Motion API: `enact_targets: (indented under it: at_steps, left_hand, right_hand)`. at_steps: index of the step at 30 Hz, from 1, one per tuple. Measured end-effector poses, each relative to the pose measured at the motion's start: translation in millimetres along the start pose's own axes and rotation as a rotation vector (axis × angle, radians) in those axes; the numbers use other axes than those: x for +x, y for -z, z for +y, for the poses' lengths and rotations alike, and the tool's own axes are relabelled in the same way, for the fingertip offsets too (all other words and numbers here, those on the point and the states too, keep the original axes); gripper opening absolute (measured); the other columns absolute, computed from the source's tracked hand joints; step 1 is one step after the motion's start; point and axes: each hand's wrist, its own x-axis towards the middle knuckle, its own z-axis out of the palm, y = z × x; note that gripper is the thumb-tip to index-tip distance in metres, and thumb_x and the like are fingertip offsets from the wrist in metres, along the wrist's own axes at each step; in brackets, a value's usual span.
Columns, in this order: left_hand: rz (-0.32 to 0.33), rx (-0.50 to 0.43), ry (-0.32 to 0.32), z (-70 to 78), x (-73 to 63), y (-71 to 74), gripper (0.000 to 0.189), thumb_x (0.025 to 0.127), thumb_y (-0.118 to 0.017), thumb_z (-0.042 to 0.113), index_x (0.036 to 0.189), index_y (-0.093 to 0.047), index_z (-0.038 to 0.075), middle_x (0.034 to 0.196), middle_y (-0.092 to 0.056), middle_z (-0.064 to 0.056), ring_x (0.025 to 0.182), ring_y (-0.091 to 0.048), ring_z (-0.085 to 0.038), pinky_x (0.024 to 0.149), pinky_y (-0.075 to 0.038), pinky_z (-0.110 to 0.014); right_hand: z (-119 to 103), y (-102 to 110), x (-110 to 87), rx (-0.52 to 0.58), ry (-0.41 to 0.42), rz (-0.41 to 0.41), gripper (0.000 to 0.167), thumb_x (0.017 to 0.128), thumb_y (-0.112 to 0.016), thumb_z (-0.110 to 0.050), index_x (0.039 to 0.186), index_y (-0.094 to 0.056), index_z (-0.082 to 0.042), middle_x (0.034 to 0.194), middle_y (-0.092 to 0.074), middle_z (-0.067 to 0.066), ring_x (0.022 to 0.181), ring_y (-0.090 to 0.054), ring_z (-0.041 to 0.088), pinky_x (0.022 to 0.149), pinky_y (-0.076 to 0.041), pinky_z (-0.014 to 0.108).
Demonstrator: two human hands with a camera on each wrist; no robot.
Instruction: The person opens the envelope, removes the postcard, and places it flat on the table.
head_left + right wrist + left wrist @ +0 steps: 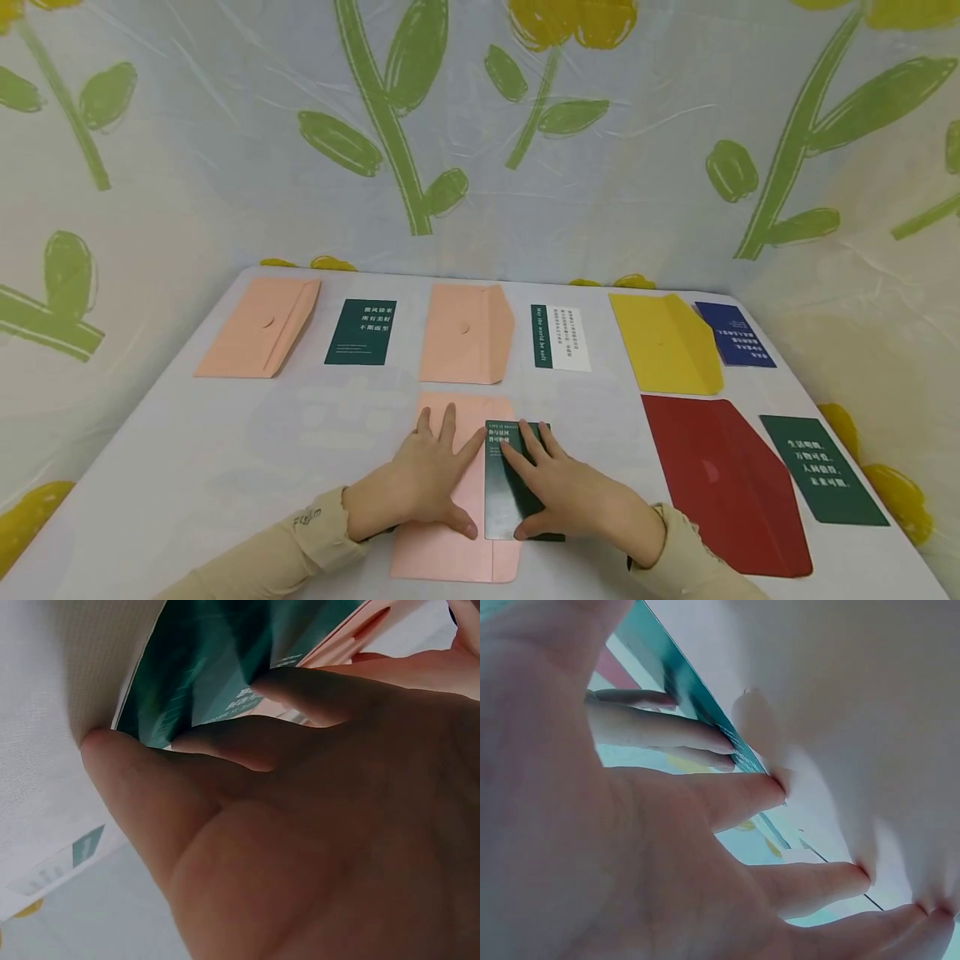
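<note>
A pink envelope (pixel 442 557) lies lengthwise near the front middle of the table. My left hand (pixel 422 477) rests on it with spread fingers, their tips pressing on the paper in the left wrist view. Over the envelope's right side lies a dark green card (pixel 504 500) with white print along its top. My right hand (pixel 566 493) lies across that card, thumb at its lower part and fingers stretched toward the upper end. In the right wrist view, fingertips touch the green card (pixel 210 690), and one digit reaches its edge beside the white table surface.
Along the back are two more pink envelopes (pixel 251 329) (pixel 457 333), a green card (pixel 360 333), a green-and-white card (pixel 562 337), a yellow envelope (pixel 663 343) and a blue card (pixel 742 335). A red envelope (pixel 720 483) and another green card (pixel 821 471) lie at right.
</note>
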Motion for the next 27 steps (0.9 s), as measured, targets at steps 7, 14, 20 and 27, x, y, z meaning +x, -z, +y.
enact_targets:
  at_steps: [7,14,20,27]
  left_hand:
    - [-0.002,0.02,-0.014,0.8,-0.8,0.1,0.122,0.061,-0.067,0.087,0.157,-0.032,0.02,0.154,-0.026,-0.032,0.131,-0.034,-0.062,0.095,-0.05,-0.049]
    - [0.008,-0.021,-0.008,2.7,-2.0,-3.3,0.121,0.062,-0.063,0.089,0.157,-0.031,0.021,0.154,-0.024,-0.034,0.132,-0.03,-0.064,0.098,-0.047,-0.054]
    - [0.001,-0.023,0.004,4.8,-0.3,-8.0,0.117,0.061,-0.061,0.09,0.158,-0.027,0.033,0.155,-0.02,-0.034,0.134,-0.024,-0.065,0.102,-0.041,-0.059]
    - [-0.006,-0.005,0.026,5.9,-0.6,-10.0,0.12,0.058,-0.06,0.093,0.158,-0.025,0.036,0.156,-0.019,-0.033,0.135,-0.023,-0.064,0.102,-0.042,-0.058]
  right_hand:
    - [4.4,-0.2,-1.0,0.012,0.004,-0.007,0.102,0.076,-0.082,-0.05,0.156,-0.032,-0.013,0.163,-0.012,0.021,0.147,-0.013,0.048,0.096,-0.048,0.054]
    - [9.9,-0.2,-5.8,0.025,0.014,-0.002,0.102,0.076,-0.082,-0.05,0.156,-0.032,-0.012,0.163,-0.013,0.022,0.146,-0.013,0.049,0.099,-0.045,0.055]
    - [15.3,0.4,-9.6,0.048,0.019,0.001,0.102,0.076,-0.082,-0.05,0.157,-0.031,-0.015,0.163,-0.012,0.02,0.146,-0.013,0.048,0.098,-0.046,0.056]
    - [21.1,0.3,-13.7,0.064,0.022,0.001,0.101,0.076,-0.082,-0.05,0.157,-0.031,-0.014,0.164,-0.012,0.019,0.147,-0.012,0.048,0.097,-0.046,0.056]
